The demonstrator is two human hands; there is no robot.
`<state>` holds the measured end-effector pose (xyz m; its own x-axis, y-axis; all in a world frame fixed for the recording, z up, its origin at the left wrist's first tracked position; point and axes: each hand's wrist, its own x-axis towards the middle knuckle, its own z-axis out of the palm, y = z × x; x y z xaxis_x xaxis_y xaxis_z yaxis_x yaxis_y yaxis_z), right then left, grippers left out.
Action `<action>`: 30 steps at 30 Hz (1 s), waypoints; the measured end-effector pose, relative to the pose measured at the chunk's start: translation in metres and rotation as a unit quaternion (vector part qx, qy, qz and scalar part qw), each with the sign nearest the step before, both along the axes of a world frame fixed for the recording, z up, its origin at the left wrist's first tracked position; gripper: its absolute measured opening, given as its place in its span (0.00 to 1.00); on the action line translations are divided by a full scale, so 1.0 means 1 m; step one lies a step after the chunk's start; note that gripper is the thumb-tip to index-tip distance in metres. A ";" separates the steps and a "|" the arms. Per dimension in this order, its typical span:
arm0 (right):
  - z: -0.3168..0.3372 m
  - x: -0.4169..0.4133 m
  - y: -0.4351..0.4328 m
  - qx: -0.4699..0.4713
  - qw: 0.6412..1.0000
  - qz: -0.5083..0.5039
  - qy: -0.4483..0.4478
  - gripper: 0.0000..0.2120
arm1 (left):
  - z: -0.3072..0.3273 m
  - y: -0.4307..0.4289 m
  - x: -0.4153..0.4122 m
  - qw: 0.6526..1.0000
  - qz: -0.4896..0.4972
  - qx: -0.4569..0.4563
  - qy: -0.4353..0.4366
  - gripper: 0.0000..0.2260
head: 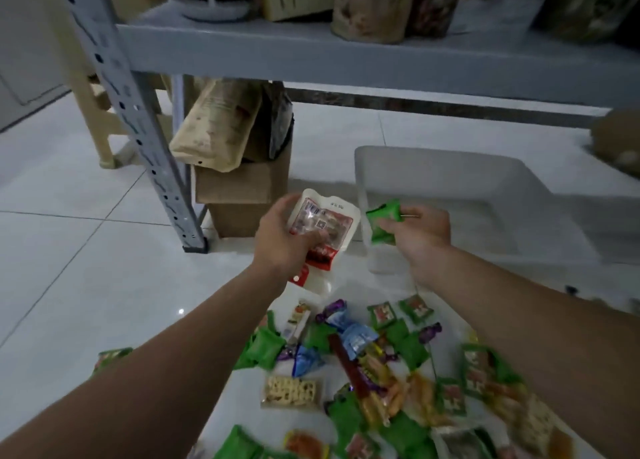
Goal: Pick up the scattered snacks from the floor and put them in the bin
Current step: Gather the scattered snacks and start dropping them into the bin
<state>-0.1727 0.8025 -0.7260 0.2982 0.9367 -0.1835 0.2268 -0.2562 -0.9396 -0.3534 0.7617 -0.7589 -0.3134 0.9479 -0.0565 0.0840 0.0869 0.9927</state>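
Both my forearms reach forward and down from the bottom corners of the view, wrists level and well apart. My left hand is turned palm inward and grips a white-and-red pouch, thumb curled across its printed face and the other fingers wrapped round its far edge. The pouch is held upright above the floor, its lower end hanging below my palm. My right hand is seen from the back, and its fingers pinch one small green packet that sticks out to the left of them. My right fingertips are tucked behind that packet, so I cannot see how many of them hold it. The white bin sits on the floor just beyond my right hand, and the green packet lies over its near left corner. The bin's near wall is blurred, and my wrist covers part of it. I cannot tell what lies on its bottom. The pouch hangs just left of the bin, outside its wall. The rest of the scattered snacks lie in a heap between my forearms, nearer me than either hand, smeared and cut off at the bottom edge.
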 end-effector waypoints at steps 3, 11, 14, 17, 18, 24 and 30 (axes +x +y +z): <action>-0.007 0.026 0.026 0.000 0.999 -0.050 -0.004 0.13 | -0.002 0.037 0.028 1.000 -0.008 -0.015 -0.007 0.28; -0.033 0.082 0.081 0.009 0.994 -0.108 -0.004 0.11 | -0.016 0.117 0.107 0.996 -0.021 -0.066 -0.048 0.34; -0.042 0.100 0.092 -0.005 0.992 -0.125 0.005 0.09 | -0.030 0.141 0.132 0.996 -0.017 -0.085 -0.019 0.31; -0.052 0.116 0.099 -0.007 0.990 -0.143 0.007 0.09 | -0.046 0.160 0.150 0.996 -0.020 -0.091 -0.011 0.28; -0.055 0.120 0.100 -0.009 0.989 -0.144 0.006 0.09 | -0.050 0.165 0.153 0.996 -0.024 -0.091 -0.008 0.27; -0.067 0.125 0.105 -0.021 0.992 -0.128 0.002 0.10 | -0.069 0.174 0.154 0.989 -0.052 -0.091 0.103 0.25; -0.072 0.116 0.114 -0.021 0.993 -0.114 -0.028 0.11 | -0.061 0.157 0.136 0.980 -0.073 -0.050 0.176 0.27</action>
<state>-0.0571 0.9166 -0.7982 0.5127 0.8352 -0.1988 0.2102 -0.3466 -0.9142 -0.2175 0.9187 -0.8200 -0.1915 0.9794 -0.0637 0.4384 0.1434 0.8872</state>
